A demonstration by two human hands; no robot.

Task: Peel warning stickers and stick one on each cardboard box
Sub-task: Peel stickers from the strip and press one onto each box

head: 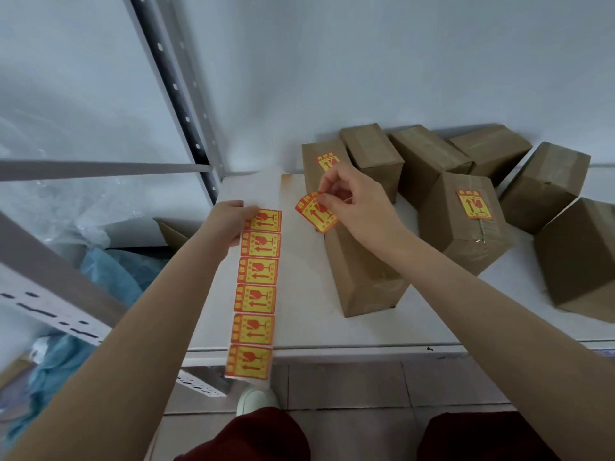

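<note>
1. The right hand [359, 201] pinches one peeled warning sticker [316, 212] by its upper edge, thumb and fingertips closed on it; the sticker hangs in the air over the far end of a bare cardboard box [362, 277] on the white shelf [299, 327]
2. The left hand [229, 221] grips the top of the sticker strip [256, 291], at 9 o'clock from the peeled sticker; the strip hangs from 12 to 6 past the shelf edge
3. The peeled sticker faces print-up and is slightly curled; its long axis seems to run about 10 to 4, with the arrows pointing toward 10
4. The box below lies lengthwise from about 11 to 5, so I judge the sticker should be turned to sit square with the box top
5. To do this well: land one edge first, then smooth toward the other so no crease forms, keeping the glue off the fingers
6. Two boxes already carry stickers, one at 12 o'clock of the right hand [327, 161] and one at 3 o'clock [476, 204]; the boxes behind look bare
</note>
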